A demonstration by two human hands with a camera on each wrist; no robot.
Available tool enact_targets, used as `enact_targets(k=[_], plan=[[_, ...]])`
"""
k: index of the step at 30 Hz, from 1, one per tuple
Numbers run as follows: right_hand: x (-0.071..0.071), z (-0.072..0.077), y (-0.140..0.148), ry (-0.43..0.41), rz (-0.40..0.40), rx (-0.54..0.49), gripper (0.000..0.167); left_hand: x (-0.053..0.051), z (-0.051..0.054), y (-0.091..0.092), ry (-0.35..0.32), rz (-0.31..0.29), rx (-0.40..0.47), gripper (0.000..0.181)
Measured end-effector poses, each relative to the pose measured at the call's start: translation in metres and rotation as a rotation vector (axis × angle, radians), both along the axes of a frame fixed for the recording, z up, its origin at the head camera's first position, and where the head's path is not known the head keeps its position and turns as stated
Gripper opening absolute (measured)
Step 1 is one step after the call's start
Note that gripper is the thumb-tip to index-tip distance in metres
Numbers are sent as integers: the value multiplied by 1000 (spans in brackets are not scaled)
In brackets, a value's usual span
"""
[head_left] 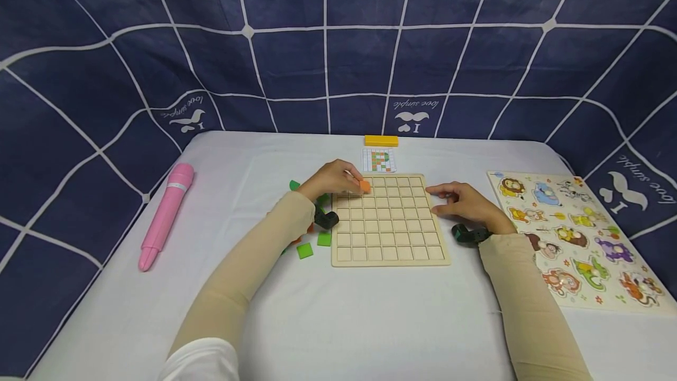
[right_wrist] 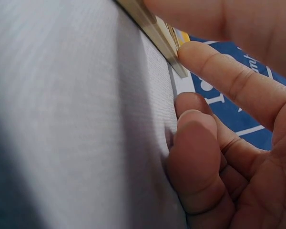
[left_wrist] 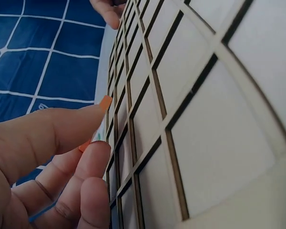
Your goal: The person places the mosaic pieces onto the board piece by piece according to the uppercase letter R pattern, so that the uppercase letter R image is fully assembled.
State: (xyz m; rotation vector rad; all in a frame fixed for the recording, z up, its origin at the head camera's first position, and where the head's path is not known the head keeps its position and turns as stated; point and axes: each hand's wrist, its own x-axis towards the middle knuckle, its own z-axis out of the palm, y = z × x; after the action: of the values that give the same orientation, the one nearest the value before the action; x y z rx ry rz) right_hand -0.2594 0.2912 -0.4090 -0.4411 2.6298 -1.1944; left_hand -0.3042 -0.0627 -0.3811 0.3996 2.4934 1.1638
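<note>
A wooden grid board (head_left: 392, 225) with rows of square recesses lies flat on the white table. Over its upper left part, my left hand (head_left: 334, 179) pinches an orange square tile (head_left: 365, 186) between thumb and fingers. The same orange tile (left_wrist: 105, 103) shows at the thumb tip in the left wrist view. My right hand (head_left: 465, 201) is at the board's right edge, thumb and index finger touching its side. In the right wrist view the other fingers (right_wrist: 195, 143) of that hand are curled loosely, holding nothing. Green tiles (head_left: 305, 250) and orange ones lie left of the board, partly hidden by the left arm.
A pattern card (head_left: 378, 160) with coloured squares lies behind the board, and a yellow block (head_left: 381, 140) sits behind the card. An animal puzzle board (head_left: 576, 240) is at the right, partly under the right arm. At the left lies a pink microphone-shaped object (head_left: 166, 216).
</note>
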Motion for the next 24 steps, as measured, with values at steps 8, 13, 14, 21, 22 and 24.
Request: enact_targets(k=[8, 13, 14, 21, 22, 24], plan=[[-2, -1, 2, 11, 11, -3, 58, -2, -3, 9, 39, -2, -75, 31], [-2, -1, 4, 21, 30, -10, 57, -2, -4, 13, 62, -5, -120, 29], [-2, -1, 4, 20, 32, -13, 57, -2, -4, 14, 67, -3, -130, 29], [-2, -1, 3, 13, 21, -9, 58, 0, -3, 17, 65, 12, -171, 30], [-1, -1, 3, 12, 17, -6, 58, 0, -3, 17, 63, 10, -173, 30], [-1, -1, 3, 9, 10, 2, 59, 1, -3, 16, 58, -2, -171, 33]])
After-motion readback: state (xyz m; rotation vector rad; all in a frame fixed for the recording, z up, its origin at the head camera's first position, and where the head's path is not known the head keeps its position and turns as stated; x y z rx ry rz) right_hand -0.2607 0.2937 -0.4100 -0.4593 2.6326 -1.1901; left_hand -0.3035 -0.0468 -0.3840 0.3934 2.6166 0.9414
